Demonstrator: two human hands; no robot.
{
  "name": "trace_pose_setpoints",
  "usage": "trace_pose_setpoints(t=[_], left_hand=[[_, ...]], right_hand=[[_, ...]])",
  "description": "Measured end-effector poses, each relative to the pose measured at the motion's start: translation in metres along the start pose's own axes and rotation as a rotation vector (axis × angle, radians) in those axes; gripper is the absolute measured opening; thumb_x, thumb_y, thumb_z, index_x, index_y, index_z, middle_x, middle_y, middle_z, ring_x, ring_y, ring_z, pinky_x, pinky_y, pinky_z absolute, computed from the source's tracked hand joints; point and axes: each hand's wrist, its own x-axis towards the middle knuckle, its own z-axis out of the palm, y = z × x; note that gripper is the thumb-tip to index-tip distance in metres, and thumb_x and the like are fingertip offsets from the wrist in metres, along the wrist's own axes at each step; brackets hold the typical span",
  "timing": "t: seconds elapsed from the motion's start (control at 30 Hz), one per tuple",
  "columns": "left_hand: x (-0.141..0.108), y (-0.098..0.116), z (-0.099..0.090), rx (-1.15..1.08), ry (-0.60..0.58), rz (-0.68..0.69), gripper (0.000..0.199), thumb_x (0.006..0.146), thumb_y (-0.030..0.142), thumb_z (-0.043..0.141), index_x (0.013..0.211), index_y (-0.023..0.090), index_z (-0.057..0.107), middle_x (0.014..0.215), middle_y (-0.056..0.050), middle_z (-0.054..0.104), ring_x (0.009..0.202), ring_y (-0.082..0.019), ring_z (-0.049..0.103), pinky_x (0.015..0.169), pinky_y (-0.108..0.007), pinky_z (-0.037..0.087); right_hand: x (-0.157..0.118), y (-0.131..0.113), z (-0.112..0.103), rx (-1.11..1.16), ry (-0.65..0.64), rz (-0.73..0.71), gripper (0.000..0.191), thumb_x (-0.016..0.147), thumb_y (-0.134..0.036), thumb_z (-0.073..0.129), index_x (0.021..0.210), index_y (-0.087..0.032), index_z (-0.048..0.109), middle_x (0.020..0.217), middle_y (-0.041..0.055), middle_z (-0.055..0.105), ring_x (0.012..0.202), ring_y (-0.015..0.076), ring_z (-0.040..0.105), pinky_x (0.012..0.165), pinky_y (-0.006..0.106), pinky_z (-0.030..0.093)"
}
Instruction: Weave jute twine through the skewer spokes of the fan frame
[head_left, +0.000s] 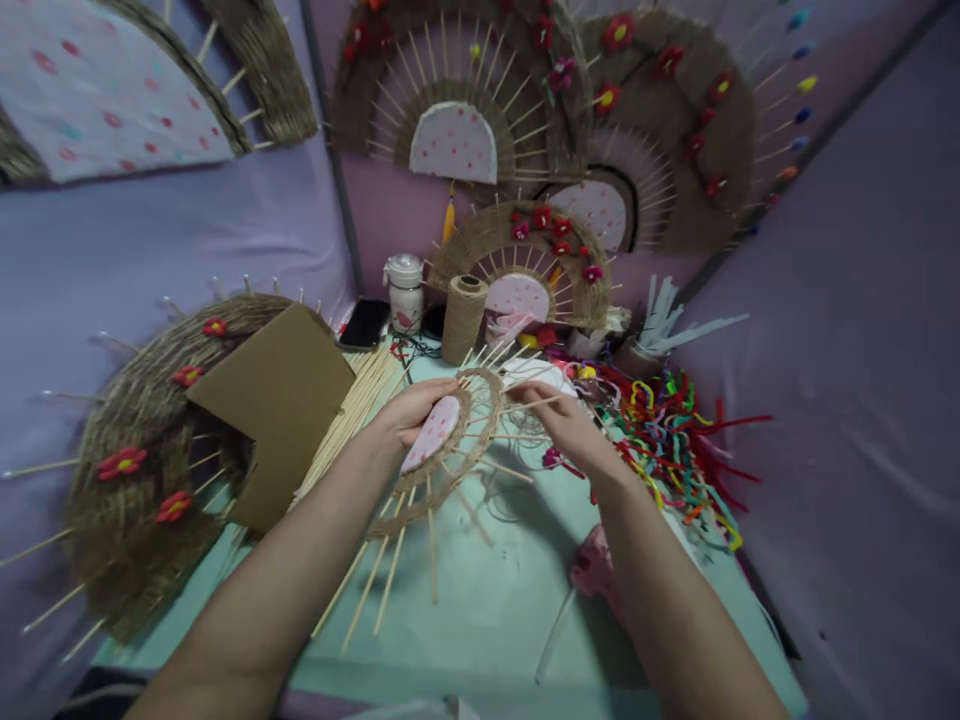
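A half-round fan frame [491, 425] of thin wooden sticks, with twine woven around them, is held up over the table. Its pink-spotted white centre [433, 434] faces my left hand [420, 405], whose fingers grip the frame's upper inner edge, partly hidden behind it. On the frame's right side, my right hand [551, 415] has its fingers drawn together near the stick ends and loose twine. Whatever is between those fingers is too small to make out. The sticks fan out downward and to the right.
A twine spool [463, 320], a lidded jar [406, 295] and a phone [365, 325] stand or lie at the back. Left are loose sticks [356, 400], cardboard [274, 400] and a large woven fan [135, 430]. Right are colourful pipe cleaners [675, 440] and a pink glue gun [592, 565].
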Motion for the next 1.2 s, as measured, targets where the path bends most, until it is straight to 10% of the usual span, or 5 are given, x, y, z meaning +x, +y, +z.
trace_pose_setpoints(t=[0.2,0.6,0.9,1.2], left_hand=[[0.036,0.025,0.023,-0.032,-0.083,0.104,0.013,0.070,0.024,0.067,0.077,0.014,0.063,0.062,0.001,0.063,0.051,-0.010,0.057,0.053,-0.023,0.047],[0.056,0.004,0.004,0.133,-0.027,0.169,0.016,0.069,0.031,0.067,0.074,0.017,0.062,0.056,0.003,0.056,0.049,-0.010,0.052,0.047,-0.020,0.036],[0.054,0.013,-0.012,0.475,0.137,0.409,0.017,0.076,0.033,0.056,0.073,0.018,0.062,0.055,0.004,0.047,0.046,-0.009,0.036,0.044,-0.022,0.023],[0.052,0.017,-0.016,0.749,0.123,0.517,0.021,0.080,0.030,0.049,0.077,0.018,0.066,0.064,0.001,0.055,0.060,-0.013,0.043,0.057,-0.024,0.030]], right_hand=[[-0.034,-0.027,0.023,0.637,-0.302,0.063,0.037,0.075,-0.051,0.063,0.094,-0.020,0.066,0.074,0.0018,0.062,0.065,0.0137,0.055,0.065,0.028,0.045],[-0.068,-0.030,0.005,0.283,0.025,0.157,0.024,0.078,-0.039,0.063,0.068,-0.018,0.064,0.063,0.0006,0.055,0.063,0.0130,0.048,0.060,0.026,0.039],[-0.080,-0.023,0.030,0.703,0.135,0.547,0.035,0.070,-0.047,0.069,0.066,-0.018,0.050,0.052,-0.0061,0.042,0.041,0.0044,0.025,0.040,0.020,0.016],[-0.093,-0.033,0.023,-0.270,0.356,0.045,0.012,0.082,-0.030,0.061,0.074,-0.022,0.059,0.068,0.0016,0.059,0.060,0.0150,0.051,0.060,0.028,0.041]])
